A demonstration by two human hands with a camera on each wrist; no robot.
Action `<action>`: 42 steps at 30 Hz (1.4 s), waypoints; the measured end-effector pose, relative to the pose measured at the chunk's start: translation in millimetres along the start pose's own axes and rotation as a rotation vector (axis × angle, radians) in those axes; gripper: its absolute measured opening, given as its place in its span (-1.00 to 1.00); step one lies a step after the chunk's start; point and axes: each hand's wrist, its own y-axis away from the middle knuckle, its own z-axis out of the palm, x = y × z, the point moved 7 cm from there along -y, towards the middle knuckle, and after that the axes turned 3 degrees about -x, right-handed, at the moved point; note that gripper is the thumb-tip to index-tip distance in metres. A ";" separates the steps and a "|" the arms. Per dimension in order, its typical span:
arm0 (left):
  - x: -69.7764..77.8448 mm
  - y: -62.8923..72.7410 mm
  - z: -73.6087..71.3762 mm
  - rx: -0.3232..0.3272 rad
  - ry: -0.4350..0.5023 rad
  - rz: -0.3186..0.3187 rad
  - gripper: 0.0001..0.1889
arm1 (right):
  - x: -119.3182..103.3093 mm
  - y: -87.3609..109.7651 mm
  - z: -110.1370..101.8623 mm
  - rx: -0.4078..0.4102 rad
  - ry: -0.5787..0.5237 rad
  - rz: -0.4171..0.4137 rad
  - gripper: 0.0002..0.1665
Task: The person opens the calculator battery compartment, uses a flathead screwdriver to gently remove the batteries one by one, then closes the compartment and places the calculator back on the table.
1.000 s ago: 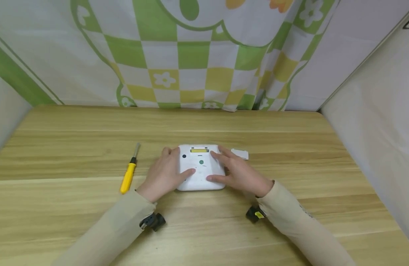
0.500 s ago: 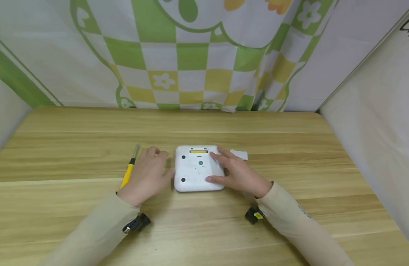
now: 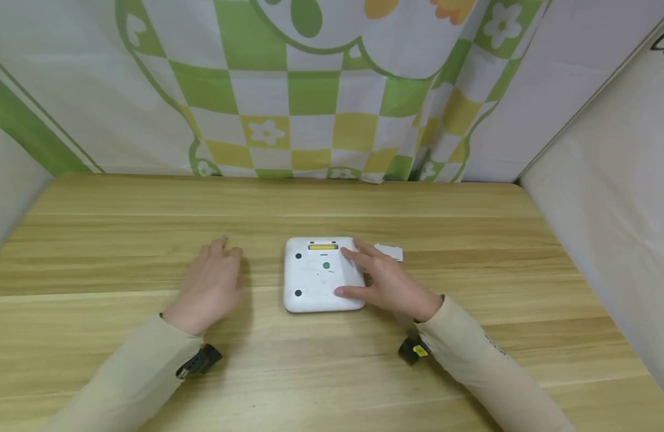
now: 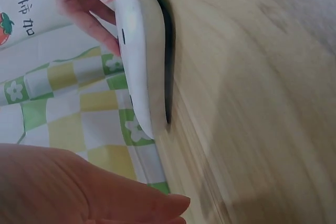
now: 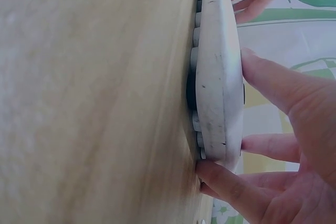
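Note:
A white calculator point(image 3: 310, 279) lies face down on the table, its keys point(image 5: 195, 40) showing underneath in the right wrist view. A yellow battery point(image 3: 323, 246) sits in its uncovered slot. My right hand point(image 3: 388, 279) holds the calculator's right side, thumb on the back and fingers at the far right edge. My left hand point(image 3: 208, 291) is over the screwdriver at the left and covers most of it; only the metal tip point(image 3: 224, 237) shows in the head view. The fingers look loosely bent, and no grip on it is visible.
The white battery cover point(image 3: 390, 252) lies just right of the calculator, partly behind my right hand. A checked curtain point(image 3: 310, 132) hangs at the back edge of the wooden table point(image 3: 332, 372).
My left hand has let go of the calculator and moved left, over the yellow-handled screwdriver. The right hand stays on the calculator, which has barely shifted.

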 end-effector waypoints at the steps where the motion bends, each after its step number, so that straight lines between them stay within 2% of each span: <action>1: -1.7 0.4 0.0 -0.004 -0.002 -0.008 -0.48 | 0.1 0.1 0.0 0.000 0.000 0.000 -0.11; 4: -7.2 1.4 -0.5 -0.010 -0.008 -0.033 -0.50 | 0.6 0.3 0.1 0.001 -0.004 0.005 -0.11; 7: -13.4 1.9 -1.4 -0.017 0.027 -0.055 -0.50 | 1.0 0.3 0.7 -0.003 -0.008 0.012 -0.11; 13: -25.1 3.9 -1.9 -0.048 0.105 -0.113 -0.34 | 0.6 -0.1 0.6 0.005 -0.001 0.004 -0.11; 19: -34.5 3.5 2.5 -0.115 0.090 -0.140 -0.36 | -0.1 0.2 0.3 0.008 -0.002 0.005 -0.11; 23: -37.6 2.4 4.0 -0.135 0.086 -0.143 -0.40 | 0.1 0.0 0.7 0.005 -0.001 0.008 -0.11; 28: -38.4 1.5 3.1 -0.115 0.080 -0.130 -0.49 | 1.1 -0.5 0.9 0.007 0.001 0.006 -0.11; 39: -31.3 1.8 -1.9 -0.021 0.058 -0.093 -0.75 | 0.7 -1.0 0.3 -0.002 -0.011 0.018 -0.11; 42: -29.1 2.5 -3.4 0.004 0.059 -0.081 -0.75 | 0.8 -0.5 0.7 -0.006 -0.013 0.026 -0.11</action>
